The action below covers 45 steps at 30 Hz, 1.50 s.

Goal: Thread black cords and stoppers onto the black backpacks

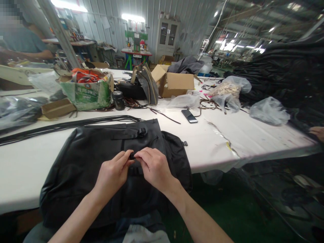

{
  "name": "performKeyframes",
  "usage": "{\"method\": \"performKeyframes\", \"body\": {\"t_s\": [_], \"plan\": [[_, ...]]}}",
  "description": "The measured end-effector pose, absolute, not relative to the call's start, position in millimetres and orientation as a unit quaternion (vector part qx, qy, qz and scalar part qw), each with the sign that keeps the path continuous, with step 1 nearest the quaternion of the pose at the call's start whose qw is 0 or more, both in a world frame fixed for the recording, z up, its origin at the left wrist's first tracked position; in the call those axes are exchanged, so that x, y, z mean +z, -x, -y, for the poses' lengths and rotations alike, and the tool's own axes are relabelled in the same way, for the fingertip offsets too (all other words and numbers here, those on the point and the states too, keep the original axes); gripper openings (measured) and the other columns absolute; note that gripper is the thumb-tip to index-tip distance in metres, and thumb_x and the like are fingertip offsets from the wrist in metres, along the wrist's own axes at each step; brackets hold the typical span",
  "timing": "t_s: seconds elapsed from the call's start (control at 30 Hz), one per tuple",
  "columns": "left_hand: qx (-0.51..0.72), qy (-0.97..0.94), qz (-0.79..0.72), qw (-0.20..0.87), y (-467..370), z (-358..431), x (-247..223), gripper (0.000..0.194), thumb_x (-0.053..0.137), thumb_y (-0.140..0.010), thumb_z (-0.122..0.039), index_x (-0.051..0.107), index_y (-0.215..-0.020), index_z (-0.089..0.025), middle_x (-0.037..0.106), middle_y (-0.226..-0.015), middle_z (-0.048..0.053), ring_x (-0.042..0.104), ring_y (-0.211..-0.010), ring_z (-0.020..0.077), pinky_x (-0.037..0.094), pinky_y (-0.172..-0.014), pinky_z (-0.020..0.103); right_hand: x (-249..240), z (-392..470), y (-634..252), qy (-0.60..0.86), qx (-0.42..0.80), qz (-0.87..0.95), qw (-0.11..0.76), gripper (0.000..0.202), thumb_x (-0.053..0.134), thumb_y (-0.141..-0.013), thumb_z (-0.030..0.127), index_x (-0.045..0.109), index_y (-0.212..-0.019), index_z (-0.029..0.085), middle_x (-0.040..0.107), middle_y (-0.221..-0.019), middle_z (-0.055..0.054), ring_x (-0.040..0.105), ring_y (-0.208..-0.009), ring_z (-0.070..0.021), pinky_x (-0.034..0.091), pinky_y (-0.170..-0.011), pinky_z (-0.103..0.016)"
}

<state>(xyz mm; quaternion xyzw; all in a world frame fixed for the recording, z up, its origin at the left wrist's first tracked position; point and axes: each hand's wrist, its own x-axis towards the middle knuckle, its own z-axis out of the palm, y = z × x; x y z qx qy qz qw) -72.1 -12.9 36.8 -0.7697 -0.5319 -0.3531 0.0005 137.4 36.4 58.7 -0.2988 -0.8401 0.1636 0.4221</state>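
Along the table's near edge: black bag [83, 162] on white table [207, 141], lower part overhanging toward lap.
Left hand [113, 170]: thumb and fingers pinched on small black piece [132, 156], above bag's front; strap or buckle, can't tell.
Right hand [154, 165]: fingertips closed on same piece, right end; hands nearly touching.
Just beyond bag: black cords [63, 125], running in from left; phone [189, 116] lying flat, right of bag.
Toward far edge: green sack [87, 98] with orange stuff on top, dark jar [118, 100] just beside it, grey bag [149, 86], open carton [180, 84].
Toward right end: clear plastic bag [269, 111], near black heap [273, 67].
Past table, upper left: co-worker [25, 40], partly blurred.
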Motion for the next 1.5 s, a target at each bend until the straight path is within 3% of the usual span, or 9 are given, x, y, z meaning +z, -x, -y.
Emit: {"method": "performKeyframes", "body": {"t_s": [0.43, 0.83, 1.23, 1.5], "plan": [[-0.346, 0.775, 0.529, 0.03, 70.3, 14.1, 40.2, 0.027, 0.056, -0.115, -0.023, 0.066, -0.14, -0.019, 0.079, -0.117, 0.006, 0.081, -0.09, 0.0182, 0.062, -0.072, 0.024, 57.3, -35.2, -134.7, 0.308, 0.103, 0.868, 0.377, 0.014, 0.056, -0.115, 0.015, 0.069, -0.11, 0.018, 0.074, -0.099, -0.006, 0.068, -0.092, -0.023, 0.047, -0.084, -0.04], [-0.317, 0.792, 0.51, 0.11, 70.6, 16.1, 44.4, 0.027, 0.052, -0.117, -0.022, 0.063, -0.14, -0.015, 0.079, -0.111, 0.004, 0.079, -0.077, 0.0166, 0.054, -0.059, 0.028, 51.8, -35.0, -131.4, 0.31, 0.086, 0.875, 0.361, 0.02, 0.054, -0.117, 0.02, 0.067, -0.102, 0.018, 0.07, -0.091, -0.005, 0.065, -0.086, -0.0222, 0.045, -0.081, -0.04], [-0.3, 0.797, 0.509, 0.125, 69.6, 15.7, 46.2, 0.026, 0.048, -0.117, -0.021, 0.061, -0.139, -0.015, 0.08, -0.11, 0.005, 0.077, -0.072, 0.0167, 0.053, -0.059, 0.03, 50.5, -28.3, -123.7, 0.346, 0.099, 0.857, 0.37, 0.029, 0.051, -0.119, 0.024, 0.065, -0.094, 0.019, 0.068, -0.087, -0.004, 0.061, -0.079, -0.021, 0.042, -0.077, -0.04], [-0.292, 0.798, 0.514, 0.119, 69.6, 19.8, 45.0, 0.028, 0.048, -0.117, -0.019, 0.059, -0.141, -0.013, 0.078, -0.109, 0.005, 0.077, -0.07, 0.0182, 0.054, -0.056, 0.032, 63.5, -20.7, -134.0, 0.34, 0.128, 0.879, 0.308, 0.021, 0.052, -0.117, 0.019, 0.07, -0.108, 0.018, 0.072, -0.096, -0.007, 0.066, -0.09, -0.0242, 0.044, -0.088, -0.042]]}}
